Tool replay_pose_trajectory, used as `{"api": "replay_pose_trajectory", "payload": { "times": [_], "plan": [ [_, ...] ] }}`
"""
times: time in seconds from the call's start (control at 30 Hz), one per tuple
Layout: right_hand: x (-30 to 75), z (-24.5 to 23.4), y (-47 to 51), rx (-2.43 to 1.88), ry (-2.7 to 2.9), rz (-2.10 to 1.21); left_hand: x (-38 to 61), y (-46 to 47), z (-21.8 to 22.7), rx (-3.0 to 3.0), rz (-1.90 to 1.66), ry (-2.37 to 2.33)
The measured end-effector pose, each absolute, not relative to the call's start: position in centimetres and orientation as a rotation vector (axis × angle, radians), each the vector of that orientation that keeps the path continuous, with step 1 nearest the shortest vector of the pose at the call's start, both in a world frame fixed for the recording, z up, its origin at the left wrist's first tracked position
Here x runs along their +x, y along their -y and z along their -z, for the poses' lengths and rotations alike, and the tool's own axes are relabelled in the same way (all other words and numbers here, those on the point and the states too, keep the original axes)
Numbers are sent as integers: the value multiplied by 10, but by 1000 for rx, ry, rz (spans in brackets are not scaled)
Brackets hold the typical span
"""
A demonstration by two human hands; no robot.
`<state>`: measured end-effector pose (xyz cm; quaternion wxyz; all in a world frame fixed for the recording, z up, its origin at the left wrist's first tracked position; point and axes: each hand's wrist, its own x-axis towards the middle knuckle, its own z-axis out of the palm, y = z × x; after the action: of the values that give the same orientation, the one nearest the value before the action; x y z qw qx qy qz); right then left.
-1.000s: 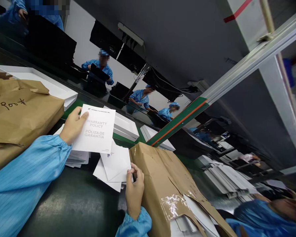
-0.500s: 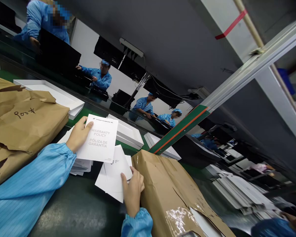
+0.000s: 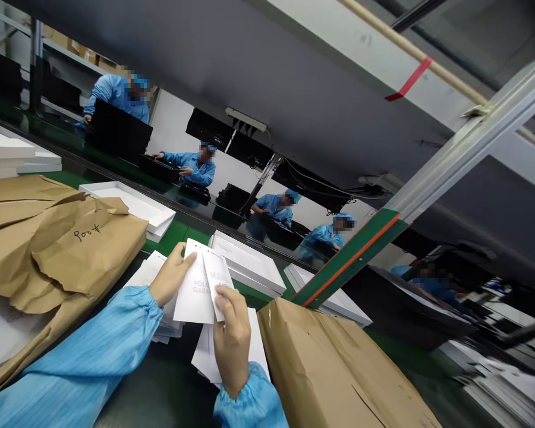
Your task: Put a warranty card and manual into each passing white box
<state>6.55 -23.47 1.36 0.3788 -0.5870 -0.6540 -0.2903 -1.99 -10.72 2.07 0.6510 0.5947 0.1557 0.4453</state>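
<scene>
Two sheets of white printed matter meet between the bare hands: the left hand pinches a booklet by its upper left side, thumb on the front, and the right hand grips a narrower-looking leaflet that lies across the booklet's right part. The booklet is smooth and nearly square to the eye, with pale grey capitals, of which "PÓLI" and "GARA" can be read before the leaflet cuts them off; the leaflet bears faint lettering too pale to make out. Loose white papers lie behind and below the left hand, and further sheets lie under the right hand. Left of the left hand, a torn brown paper parcel with black handwriting gapes open over white papers inside it. Just right of the right hand stands another brown parcel, its near end cut off by the frame, its contents out of sight. Beyond the hands sit shallow white boxes. The left fingers behind the booklet are hidden, and a white stack far to the right is blurred.
</scene>
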Motion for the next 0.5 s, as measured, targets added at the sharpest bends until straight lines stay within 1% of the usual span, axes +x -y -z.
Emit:
{"api": "replay_pose_trajectory", "payload": {
  "times": [0.07,0.17,0.27,0.33,0.43,0.5],
  "plan": [
    [67,-4,232,-1523,1718,671,-19,108,-20,1291,-950,-269],
    [70,3,235,-1511,1819,621,-16,109,-16,1287,-970,-229],
    [72,2,239,-1565,1975,546,-13,108,-13,1291,-989,-250],
    [76,-1,240,-1643,1972,473,-14,106,-14,1289,-1027,-299],
    [81,-8,238,-1704,1544,376,-20,104,-20,1316,-1129,-386],
    [83,-12,232,-1620,1209,200,-25,104,-27,1350,-1167,-400]
  ]
}}
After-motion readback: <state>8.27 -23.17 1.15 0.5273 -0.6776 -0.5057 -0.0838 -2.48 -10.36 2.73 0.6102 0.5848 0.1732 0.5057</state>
